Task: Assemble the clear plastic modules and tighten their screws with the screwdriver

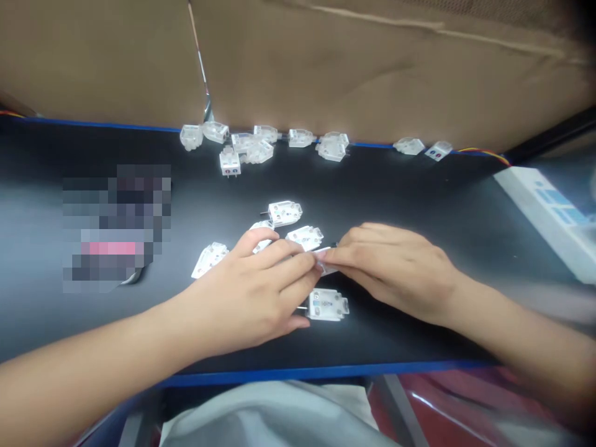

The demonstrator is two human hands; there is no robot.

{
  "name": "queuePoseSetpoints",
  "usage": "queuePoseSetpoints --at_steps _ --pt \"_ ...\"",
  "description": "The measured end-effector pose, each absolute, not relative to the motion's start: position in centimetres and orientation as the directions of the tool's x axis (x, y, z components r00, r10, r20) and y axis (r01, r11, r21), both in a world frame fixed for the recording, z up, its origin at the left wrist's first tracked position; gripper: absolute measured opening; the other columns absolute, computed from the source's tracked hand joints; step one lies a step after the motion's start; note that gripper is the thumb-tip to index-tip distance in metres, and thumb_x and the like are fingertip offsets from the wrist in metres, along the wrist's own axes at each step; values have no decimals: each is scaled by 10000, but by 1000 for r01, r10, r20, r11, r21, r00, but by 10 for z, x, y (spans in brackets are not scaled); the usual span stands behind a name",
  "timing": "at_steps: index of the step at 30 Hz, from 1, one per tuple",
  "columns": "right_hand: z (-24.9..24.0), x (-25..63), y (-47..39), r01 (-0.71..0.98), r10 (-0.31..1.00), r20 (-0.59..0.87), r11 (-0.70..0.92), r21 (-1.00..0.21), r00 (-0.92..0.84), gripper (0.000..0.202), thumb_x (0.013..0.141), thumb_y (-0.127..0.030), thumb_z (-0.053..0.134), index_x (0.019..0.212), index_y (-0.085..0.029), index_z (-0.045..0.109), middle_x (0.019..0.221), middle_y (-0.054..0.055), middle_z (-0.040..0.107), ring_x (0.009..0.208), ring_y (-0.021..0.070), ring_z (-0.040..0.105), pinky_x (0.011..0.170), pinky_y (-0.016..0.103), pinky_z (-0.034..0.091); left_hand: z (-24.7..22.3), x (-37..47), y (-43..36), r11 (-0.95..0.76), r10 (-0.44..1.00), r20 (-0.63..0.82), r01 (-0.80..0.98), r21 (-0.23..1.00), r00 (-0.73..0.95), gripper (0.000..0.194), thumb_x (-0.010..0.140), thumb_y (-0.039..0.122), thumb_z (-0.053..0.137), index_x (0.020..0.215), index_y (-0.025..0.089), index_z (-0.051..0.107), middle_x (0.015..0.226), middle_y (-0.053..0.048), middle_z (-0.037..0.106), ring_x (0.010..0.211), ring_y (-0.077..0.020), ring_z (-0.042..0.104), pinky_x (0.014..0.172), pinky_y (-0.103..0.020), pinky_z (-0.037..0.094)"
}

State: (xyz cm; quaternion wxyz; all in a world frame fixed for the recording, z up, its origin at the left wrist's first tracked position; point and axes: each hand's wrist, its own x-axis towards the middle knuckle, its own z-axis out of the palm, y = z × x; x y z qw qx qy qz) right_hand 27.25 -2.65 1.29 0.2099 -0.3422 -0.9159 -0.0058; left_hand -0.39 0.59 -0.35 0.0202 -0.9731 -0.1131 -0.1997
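My left hand (261,285) is bent over the table, its index and middle fingertips against a white-and-clear plug (328,268). My right hand (395,267) pinches the same plug from the right, and fingers hide most of it. Just below, another plug (328,305) lies flat, its metal pin pointing toward my left thumb. Beyond my fingers are similar plugs, one (285,213) with a pin to the left and one (305,237) close to my left fingertips. A further plug (210,259) lies left of my left hand, and another (261,234) is partly covered by its fingers.
Several plugs (300,138) line the back edge of the black table (395,186), before a brown panel (326,68). A thin metal rod (200,62) leans there. A blurred-out object (116,230) lies left. A white box (549,217) with wires stands right.
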Motion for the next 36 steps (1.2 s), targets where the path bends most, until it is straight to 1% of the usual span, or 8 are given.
queuePoseSetpoints --at_steps 4,7,13,18,21,25,31,36 --pt "23 272 -32 584 522 339 804 112 -783 299 1153 -105 467 1132 -165 759 894 38 820 758 188 728 667 347 542 -4 -4 7 -973 214 393 233 -1 894 458 1120 429 660 1407 74 679 1367 -125 780 1243 -306 691 1125 -506 459" --pt "29 263 -50 529 443 317 801 281 -839 333 1106 -30 438 1168 -61 764 1052 136 873 945 255 814 805 403 634 -5 -3 6 -972 212 402 235 -7 891 416 1120 418 657 1365 83 694 1354 -123 785 1228 -313 700 1125 -522 471" --pt "17 244 -85 622 576 243 674 399 -781 444 1046 20 369 1384 103 645 1402 277 765 1280 357 777 1128 543 585 -2 -3 4 -972 222 398 235 17 890 352 1122 375 645 1303 78 698 1325 -116 785 1218 -307 714 1134 -540 502" --pt "17 253 -75 700 607 361 672 242 -708 321 1086 -88 532 1351 -3 691 1361 216 806 1266 340 774 1133 524 560 1 -4 6 -969 232 403 248 14 885 379 1158 386 581 1355 81 689 1347 -108 791 1250 -277 711 1170 -518 462" --pt "22 271 -63 826 704 460 548 131 -540 211 1071 -189 669 1263 -126 729 1166 145 856 1008 305 807 860 447 601 0 -5 5 -967 231 400 253 -2 887 412 1158 417 583 1376 84 688 1377 -110 790 1306 -291 689 1211 -525 417" --pt "13 292 -52 912 885 277 406 -64 -375 202 1103 -397 637 1098 -210 714 944 74 768 793 268 747 663 393 542 -1 -6 3 -969 233 380 245 17 895 586 1138 534 596 1495 71 623 1554 -144 699 1454 -336 617 1289 -566 372" --pt "10 297 -40 902 938 146 344 -261 -315 155 1095 -353 611 1025 -238 687 924 48 732 742 242 709 680 396 544 -1 -5 2 -978 207 308 201 50 929 687 1062 617 708 1484 80 636 1578 -154 684 1470 -347 619 1370 -601 288" --pt "37 279 -42 733 868 491 284 -618 78 188 980 -431 819 1116 -331 737 910 13 757 695 232 726 581 391 599 -1 -2 -6 -973 229 318 212 87 920 664 1086 590 681 1498 73 618 1603 -166 659 1502 -328 589 1341 -565 312"
